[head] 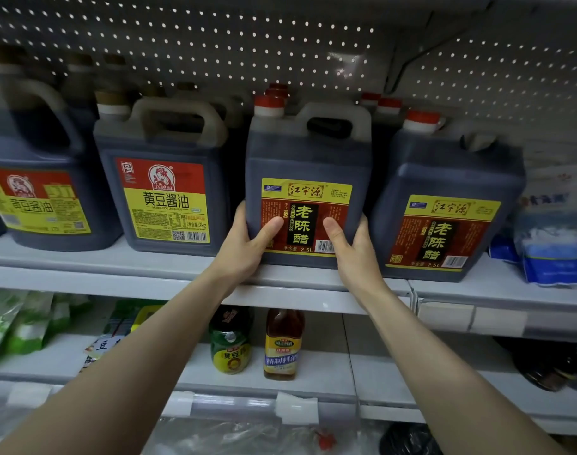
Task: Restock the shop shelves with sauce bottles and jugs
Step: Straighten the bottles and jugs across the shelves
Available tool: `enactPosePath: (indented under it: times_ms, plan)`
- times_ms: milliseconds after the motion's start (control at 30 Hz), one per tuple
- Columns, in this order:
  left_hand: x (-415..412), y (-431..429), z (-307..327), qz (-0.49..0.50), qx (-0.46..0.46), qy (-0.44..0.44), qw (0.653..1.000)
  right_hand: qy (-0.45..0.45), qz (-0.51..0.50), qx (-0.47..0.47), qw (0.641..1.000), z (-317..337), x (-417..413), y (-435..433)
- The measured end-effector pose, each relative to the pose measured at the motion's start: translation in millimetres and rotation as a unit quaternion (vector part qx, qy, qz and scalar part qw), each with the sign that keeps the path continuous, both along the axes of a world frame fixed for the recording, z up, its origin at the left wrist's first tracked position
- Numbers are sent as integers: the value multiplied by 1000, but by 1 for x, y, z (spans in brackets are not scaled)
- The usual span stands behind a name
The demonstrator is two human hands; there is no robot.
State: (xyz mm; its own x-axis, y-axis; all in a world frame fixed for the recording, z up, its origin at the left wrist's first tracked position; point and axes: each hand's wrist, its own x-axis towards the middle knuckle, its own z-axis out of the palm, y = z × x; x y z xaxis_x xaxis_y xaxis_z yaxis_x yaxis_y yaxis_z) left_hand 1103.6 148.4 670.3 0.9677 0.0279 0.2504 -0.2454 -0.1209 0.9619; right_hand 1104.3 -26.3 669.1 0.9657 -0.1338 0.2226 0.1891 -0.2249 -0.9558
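Note:
A dark vinegar jug (308, 159) with a red cap and a yellow-and-red label stands upright on the upper shelf (169, 274), near its front edge. My left hand (251, 244) grips its lower left corner, thumb across the label. My right hand (349, 247) clasps the lower right corner the same way. A matching vinegar jug (444, 198) stands just to the right, slightly tilted. Left of the held jug stands a soy sauce jug (162, 178) with a red-and-yellow label, and another soy sauce jug (34, 165) stands further left. More red caps show behind.
A white pegboard (215, 44) backs the shelf. Blue-and-white bags (553, 247) lie at the far right. On the lower shelf (313, 366) stand a green-labelled jar (229, 339) and a slim amber bottle (282, 343), with green packets (21, 323) on the left.

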Motion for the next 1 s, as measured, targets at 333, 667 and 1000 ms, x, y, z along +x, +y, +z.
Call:
enactPosePath:
  times_ms: [333, 667, 1000]
  plan:
    - [7, -1, -1, 3, 6, 5, 1000, 17, -6, 0, 1000, -1, 7, 3]
    - [6, -1, -1, 2, 6, 9, 1000, 16, -8, 1, 1000, -1, 6, 4]
    - [8, -1, 0, -2, -2, 14, 1000, 19, -10, -3, 1000, -1, 6, 5]
